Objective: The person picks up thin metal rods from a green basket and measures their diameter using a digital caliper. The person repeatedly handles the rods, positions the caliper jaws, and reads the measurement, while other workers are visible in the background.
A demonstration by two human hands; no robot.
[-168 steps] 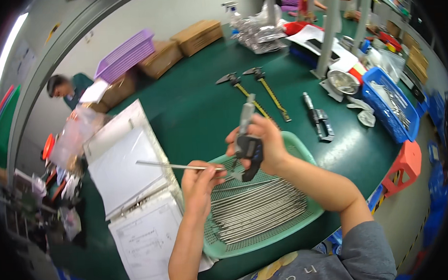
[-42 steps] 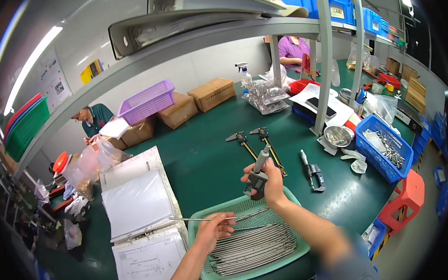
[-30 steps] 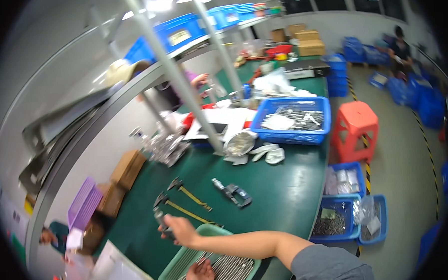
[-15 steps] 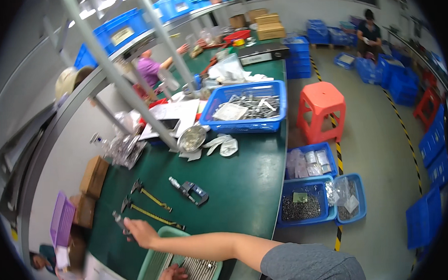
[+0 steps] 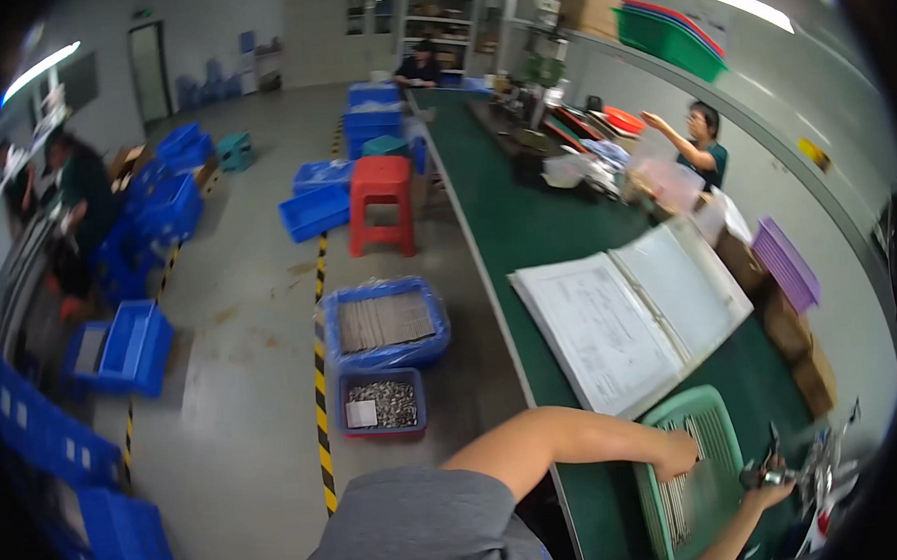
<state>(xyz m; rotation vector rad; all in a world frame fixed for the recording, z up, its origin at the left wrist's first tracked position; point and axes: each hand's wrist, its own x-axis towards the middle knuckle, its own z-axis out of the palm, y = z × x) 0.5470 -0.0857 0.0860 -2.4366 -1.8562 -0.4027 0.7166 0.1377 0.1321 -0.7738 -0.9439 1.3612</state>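
Observation:
A light green basket (image 5: 716, 400) with thin metal rods (image 5: 676, 510) lying side by side stands at the table's near right. My left hand (image 5: 676, 454) reaches down into it, fingers curled in against the rods. Their tips are hidden, so what they pinch does not show. Right of the basket, my right hand (image 5: 775, 494) is closed around a grey metal micrometer (image 5: 755, 474), which is blurred. Just beyond it lie shiny metal and clear plastic pieces (image 5: 827, 462), too smeared to tell apart.
An open binder (image 5: 611, 323) with a drawing lies behind the basket. Cardboard boxes (image 5: 816, 372) and a purple basket (image 5: 785, 263) line the right side. On the floor left of the table are blue bins (image 5: 441, 342) and a red stool (image 5: 381, 205). Co-workers (image 5: 705, 149) sit farther off.
My view has swung left, bringing the binder and other floor bins into sight. The basket and both hands now appear at the right. My left hand stays in the basket, my right keeps the micrometer.

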